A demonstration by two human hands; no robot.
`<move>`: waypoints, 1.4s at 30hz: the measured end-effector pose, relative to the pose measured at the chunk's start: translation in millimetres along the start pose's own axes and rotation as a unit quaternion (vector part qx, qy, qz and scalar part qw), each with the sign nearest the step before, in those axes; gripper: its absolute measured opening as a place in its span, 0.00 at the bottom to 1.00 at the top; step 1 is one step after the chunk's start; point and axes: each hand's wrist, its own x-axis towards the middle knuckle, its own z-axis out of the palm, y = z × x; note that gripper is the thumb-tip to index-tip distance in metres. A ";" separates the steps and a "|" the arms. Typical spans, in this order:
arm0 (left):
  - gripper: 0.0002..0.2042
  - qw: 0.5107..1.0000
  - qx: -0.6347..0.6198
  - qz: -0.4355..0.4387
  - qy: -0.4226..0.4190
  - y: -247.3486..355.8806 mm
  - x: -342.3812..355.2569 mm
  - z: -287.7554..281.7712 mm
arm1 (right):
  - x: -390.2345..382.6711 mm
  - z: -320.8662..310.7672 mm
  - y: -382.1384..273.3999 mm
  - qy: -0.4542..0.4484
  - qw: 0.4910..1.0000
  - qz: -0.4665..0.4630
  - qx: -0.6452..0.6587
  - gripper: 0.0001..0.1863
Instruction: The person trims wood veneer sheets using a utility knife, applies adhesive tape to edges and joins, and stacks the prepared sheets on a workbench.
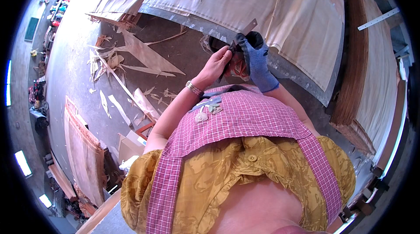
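My right hand (256, 61) wears a blue knit glove with a dark palm, and its fingers are curled. A flat metal blade (250, 26) juts out above those fingers, slanting up to the right. Close against the glove, my bare left hand (215, 64) has its thumb and fingers closed on something dark. Whether that dark piece is the blade's handle is hard to tell. Both hands are together in front of my apron, beside the near edge of a sheet-covered table (321, 94).
Pale wood veneer sheets (302, 28) cover the table ahead. Another veneer stack (361, 59) stands at the right, with a metal strip (378, 19) across it. Torn veneer scraps (151, 54) litter the floor at the left, near a lower stack (83, 146) and a cardboard box (130, 146).
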 end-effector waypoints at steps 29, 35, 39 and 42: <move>0.12 0.989 0.073 -0.119 -0.045 5.3 -32.0 -29.1 | 8.5 -50.3 69.2 -0.312 0.853 0.364 0.205 0.13; 0.17 0.856 0.497 -0.137 0.046 -53.6 -60.1 -114.2 | 12.5 -50.7 82.3 -0.265 0.939 0.195 -0.099 0.14; 0.20 0.746 0.597 -0.245 0.165 -56.2 -66.4 -124.7 | 12.3 -37.5 63.3 -0.285 0.868 -0.085 -0.398 0.14; 0.23 0.935 0.185 -0.253 0.168 -29.4 -50.3 -97.8 | 3.7 -37.9 51.4 -0.317 0.745 -0.278 -0.516 0.16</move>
